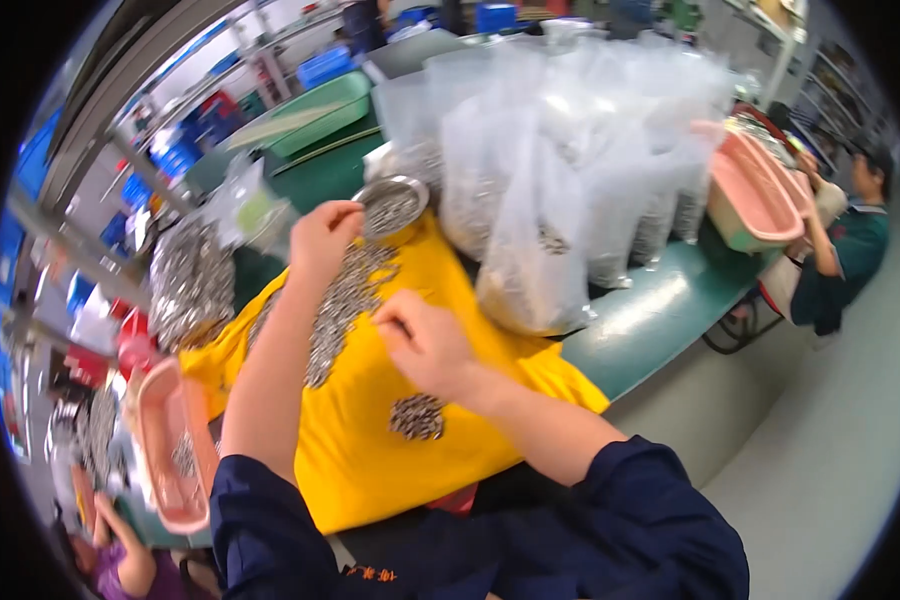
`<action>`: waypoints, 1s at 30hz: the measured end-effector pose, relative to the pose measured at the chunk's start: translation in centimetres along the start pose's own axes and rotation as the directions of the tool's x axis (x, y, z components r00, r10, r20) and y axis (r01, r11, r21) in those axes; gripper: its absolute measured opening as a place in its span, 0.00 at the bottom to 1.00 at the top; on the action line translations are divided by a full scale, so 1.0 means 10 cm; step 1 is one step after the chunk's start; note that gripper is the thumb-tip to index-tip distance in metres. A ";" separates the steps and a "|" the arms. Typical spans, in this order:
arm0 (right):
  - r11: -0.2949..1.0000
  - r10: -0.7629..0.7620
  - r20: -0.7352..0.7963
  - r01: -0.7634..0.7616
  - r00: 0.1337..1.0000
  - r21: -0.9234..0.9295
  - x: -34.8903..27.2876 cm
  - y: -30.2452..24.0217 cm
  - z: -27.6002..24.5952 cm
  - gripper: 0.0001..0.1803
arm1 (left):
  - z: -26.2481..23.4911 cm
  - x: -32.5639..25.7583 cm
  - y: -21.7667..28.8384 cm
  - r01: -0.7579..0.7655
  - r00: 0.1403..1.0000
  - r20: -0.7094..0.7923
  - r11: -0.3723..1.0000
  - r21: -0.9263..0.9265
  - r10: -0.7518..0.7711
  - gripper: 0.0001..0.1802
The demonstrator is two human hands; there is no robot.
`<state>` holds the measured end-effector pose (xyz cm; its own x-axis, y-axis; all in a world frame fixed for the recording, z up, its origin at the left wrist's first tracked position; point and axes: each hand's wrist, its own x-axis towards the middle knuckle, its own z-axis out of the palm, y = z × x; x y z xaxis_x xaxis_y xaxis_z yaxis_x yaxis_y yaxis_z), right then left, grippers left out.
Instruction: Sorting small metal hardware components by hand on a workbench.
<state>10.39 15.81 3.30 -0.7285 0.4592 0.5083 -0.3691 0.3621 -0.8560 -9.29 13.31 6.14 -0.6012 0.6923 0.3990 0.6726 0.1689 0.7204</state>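
Cloth (370, 450) on table (660, 310); metal parts strip (340, 300) and small heap (417, 416) on cloth; dish (390, 205) behind; bags (570, 170) right; basin (175, 450) left.

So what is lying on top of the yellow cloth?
On the yellow cloth: a long heap of small silvery parts and a smaller pile. Both hands hide some parts; whatever lies under the cloth is covered.

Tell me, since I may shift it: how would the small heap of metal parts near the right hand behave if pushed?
The small heap of metal parts would likely scatter, being loose pieces. The yellow cloth underneath may bunch and drag them. They probably feel heavy for their size, looking metallic.
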 end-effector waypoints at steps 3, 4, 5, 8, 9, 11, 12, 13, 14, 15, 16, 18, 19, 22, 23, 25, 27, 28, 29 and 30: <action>0.997 -0.076 -0.008 0.076 0.997 0.001 0.00 0.00 0.12 0.04 | 0.00 0.32 -0.30 -0.043 0.999 -0.001 0.979 0.197 0.044 0.11; 0.998 -0.053 -0.023 0.054 0.998 0.022 -0.01 0.03 0.15 0.03 | 0.03 0.35 -0.29 -0.063 0.998 0.014 0.947 0.316 0.062 0.11; 0.999 -0.052 -0.043 0.052 0.998 0.002 0.01 0.05 0.13 0.03 | 0.08 0.37 -0.22 -0.056 0.998 0.041 0.934 0.352 0.044 0.13; 0.997 -0.009 -0.052 0.012 0.999 0.074 0.01 0.07 0.11 0.03 | 0.06 0.30 -0.09 -0.182 0.982 0.021 0.899 0.399 0.189 0.16; 0.997 -0.033 -0.096 0.039 0.995 0.069 0.03 0.07 0.10 0.03 | 0.05 0.24 -0.11 -0.157 0.987 0.005 0.947 0.281 0.162 0.16; 0.999 -0.051 -0.157 0.051 0.986 -0.006 0.10 0.13 0.05 0.03 | 0.04 0.01 -0.02 -0.081 0.997 -0.003 0.996 0.038 0.081 0.14; 0.996 -0.078 -0.226 0.087 0.971 0.029 0.13 0.17 -0.01 0.03 | 0.07 -0.14 0.09 -0.159 0.987 0.020 0.987 0.010 0.158 0.14; 0.995 -0.006 -0.249 0.030 0.969 0.093 0.15 0.18 -0.08 0.02 | 0.08 -0.34 0.16 -0.224 0.974 0.039 0.974 -0.019 0.225 0.13; 0.999 -0.037 -0.270 0.038 0.962 0.000 0.17 0.06 -0.14 0.02 | 0.02 -0.58 0.16 -0.198 0.975 0.094 0.979 -0.040 0.201 0.13; 0.999 -0.038 -0.284 0.038 0.958 -0.005 0.21 0.06 -0.19 0.02 | 0.01 -0.78 0.17 -0.186 0.971 0.137 0.980 -0.071 0.195 0.13; 0.993 0.027 -0.320 0.011 0.947 0.117 0.24 0.05 -0.21 0.02 | 0.01 -0.99 0.17 -0.145 0.966 0.211 0.989 -0.029 0.148 0.14; 0.973 0.087 -0.293 -0.019 0.952 0.230 0.26 0.13 -0.23 0.02 | 0.03 -1.26 0.16 -0.166 0.921 0.368 0.983 0.078 0.127 0.15; 0.969 0.110 -0.287 -0.038 0.952 0.242 0.26 0.17 -0.23 0.02 | 0.04 -1.37 0.20 -0.222 0.879 0.457 0.965 0.138 0.137 0.16; 0.939 0.108 -0.211 -0.030 0.971 0.342 0.16 0.09 -0.19 0.03 | 0.13 -1.62 0.21 -0.242 0.835 0.519 0.969 0.049 0.182 0.18; 0.940 0.096 -0.165 -0.034 0.982 0.341 0.11 0.02 -0.18 0.03 | 0.13 -1.69 0.21 -0.231 0.844 0.508 0.972 0.053 0.173 0.18; 0.951 0.098 -0.129 -0.054 0.987 0.305 -0.01 -0.07 -0.19 0.03 | 0.14 -1.82 0.19 -0.413 0.777 0.555 0.906 0.093 0.297 0.20; 0.970 0.090 -0.127 -0.058 0.988 0.237 -0.11 -0.08 -0.26 0.03 | 0.16 -1.90 0.23 -0.428 0.769 0.555 0.901 0.078 0.317 0.20; 0.971 0.089 -0.118 -0.060 0.989 0.233 -0.17 -0.06 -0.30 0.03 | 0.17 -1.94 0.24 -0.446 0.752 0.565 0.893 0.058 0.339 0.21; 0.983 0.131 -0.095 -0.117 0.987 0.141 -0.23 -0.04 -0.35 0.03 | 0.19 -1.95 0.25 -0.464 0.735 0.574 0.885 0.039 0.360 0.21; 0.984 0.176 -0.077 -0.172 0.981 0.047 -0.28 -0.02 -0.38 0.03 | 0.19 -1.97 0.26 -0.486 0.729 0.556 0.874 0.011 0.399 0.19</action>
<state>14.76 17.53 2.41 -0.7352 0.5769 0.3559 -0.2646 0.2391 -0.9342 5.14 1.43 -0.90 0.0695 0.9622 0.2635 0.8847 -0.1815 0.4294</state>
